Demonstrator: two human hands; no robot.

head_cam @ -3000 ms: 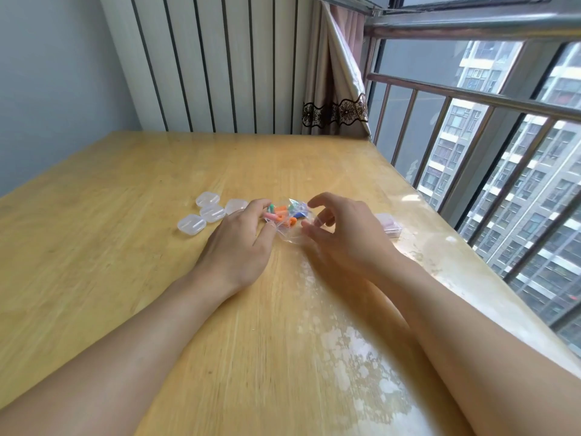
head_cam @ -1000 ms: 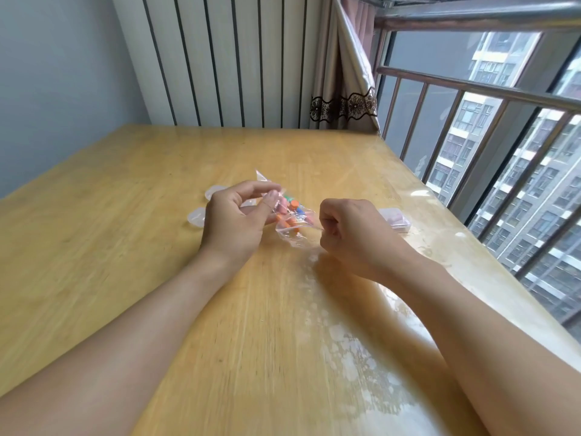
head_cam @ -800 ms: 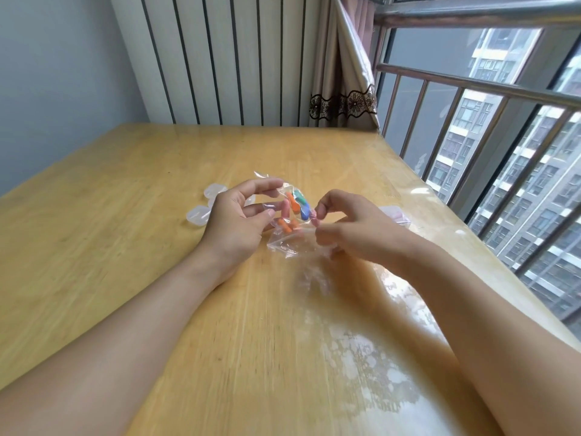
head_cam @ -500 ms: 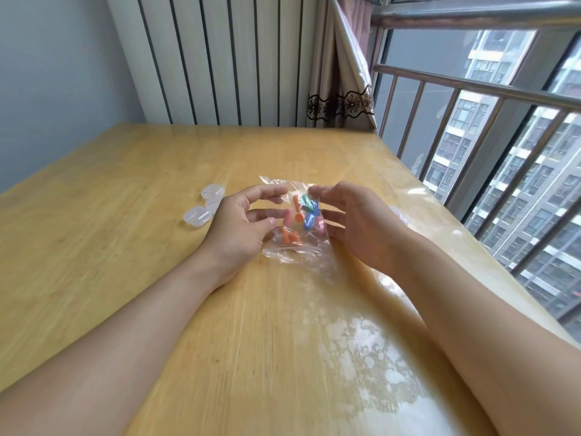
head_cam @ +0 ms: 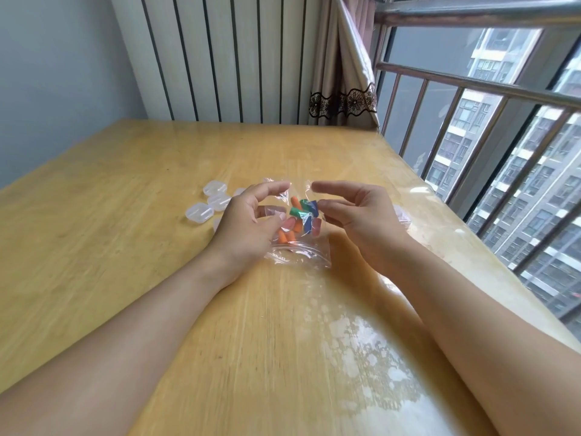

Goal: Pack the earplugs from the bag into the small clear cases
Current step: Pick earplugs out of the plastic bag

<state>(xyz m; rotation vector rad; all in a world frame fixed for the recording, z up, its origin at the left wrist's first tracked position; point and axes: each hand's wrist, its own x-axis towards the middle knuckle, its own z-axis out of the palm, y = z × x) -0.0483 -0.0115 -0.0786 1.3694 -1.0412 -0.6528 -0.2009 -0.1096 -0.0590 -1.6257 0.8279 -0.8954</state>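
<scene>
At tabletop centre, left hand and right hand grasp the clear bag of earplugs between them; clear cases lie far left.

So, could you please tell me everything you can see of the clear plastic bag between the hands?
The bag is small, thin, crinkled clear plastic with a zip strip along its near edge, which rests on the wooden table. Inside are earplugs in orange, green, blue and pink. The left hand and the right hand flank it, fingertips at its raised far corners.
</scene>
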